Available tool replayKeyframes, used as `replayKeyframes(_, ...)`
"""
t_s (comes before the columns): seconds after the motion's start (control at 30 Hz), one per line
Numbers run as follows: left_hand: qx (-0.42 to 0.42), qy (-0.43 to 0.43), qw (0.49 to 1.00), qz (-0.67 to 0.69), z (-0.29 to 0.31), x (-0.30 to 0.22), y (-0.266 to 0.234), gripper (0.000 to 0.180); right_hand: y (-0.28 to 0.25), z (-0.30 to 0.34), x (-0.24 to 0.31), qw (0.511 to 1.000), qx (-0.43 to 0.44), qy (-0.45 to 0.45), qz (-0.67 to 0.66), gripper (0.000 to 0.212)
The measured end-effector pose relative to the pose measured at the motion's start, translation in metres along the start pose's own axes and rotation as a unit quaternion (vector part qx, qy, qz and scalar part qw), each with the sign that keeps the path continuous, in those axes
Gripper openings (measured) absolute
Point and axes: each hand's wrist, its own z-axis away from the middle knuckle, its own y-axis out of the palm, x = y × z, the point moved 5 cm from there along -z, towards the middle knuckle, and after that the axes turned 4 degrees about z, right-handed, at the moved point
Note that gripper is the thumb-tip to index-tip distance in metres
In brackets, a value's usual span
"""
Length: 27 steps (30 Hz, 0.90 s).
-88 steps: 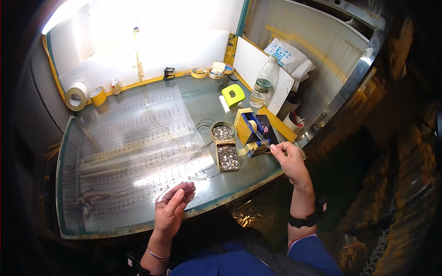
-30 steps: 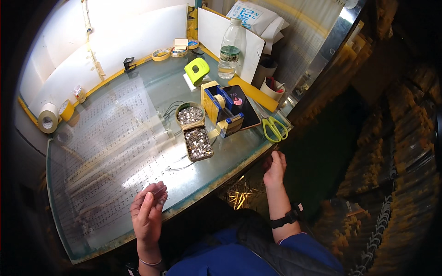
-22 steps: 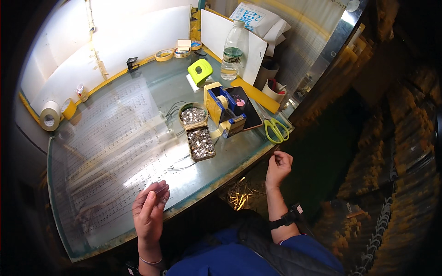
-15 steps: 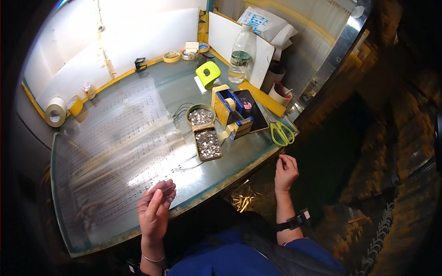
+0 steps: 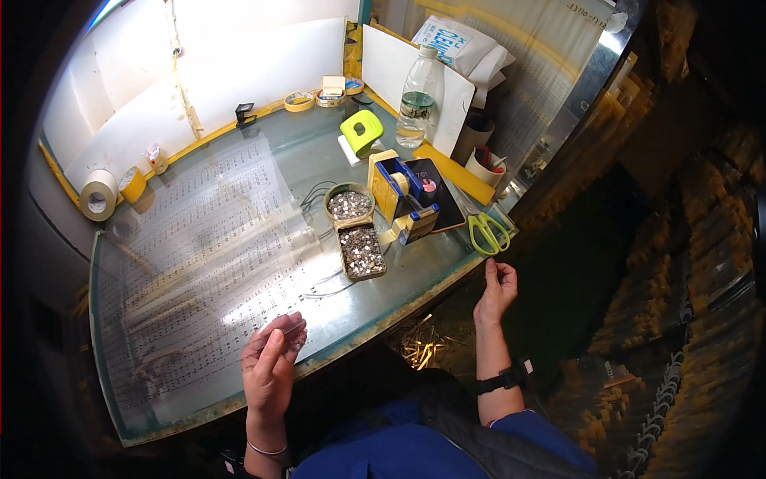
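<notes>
My left hand is closed on a small clear piece of film, held between thumb and fingers above the table's near edge. How far the film reaches into the palm is hidden by the fingers. My right hand is just off the table's near right edge, its fingers loosely bent and parted, with nothing visible in them. Its fingertips are right by the green-handled scissors, which lie at the table corner. From this view I cannot tell whether they touch.
A printed transparent sheet covers much of the glass table. Two small containers of metal bits stand beside a blue tape dispenser and a phone. Behind are a lime hole punch, a bottle and tape rolls.
My right hand has turned and its fingers have parted and stretched toward the scissors. My left hand has barely moved and still holds the film.
</notes>
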Motion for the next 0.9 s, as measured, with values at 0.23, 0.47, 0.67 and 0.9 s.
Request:
replayKeyframes(0.23,0.002,0.004,1.0,0.002,0.0,-0.001,0.0,0.025,0.009,0.004,-0.001,0.994,-0.103,0.019,0.024,0.022)
replayKeyframes(0.47,0.008,0.003,1.0,-0.01,0.002,0.001,-0.001,0.023,-0.007,0.021,0.05,0.986,-0.121,-0.058,0.095,0.027)
replayKeyframes(0.67,-0.012,-0.036,0.999,0.005,0.006,0.0,-0.004,0.027,0.097,0.116,0.116,0.911,0.41,0.051,0.008,0.02)
replayKeyframes(0.9,-0.002,-0.063,0.998,0.02,0.015,-0.003,-0.002,0.028,0.164,0.172,0.125,0.729,0.626,0.277,0.019,0.024)
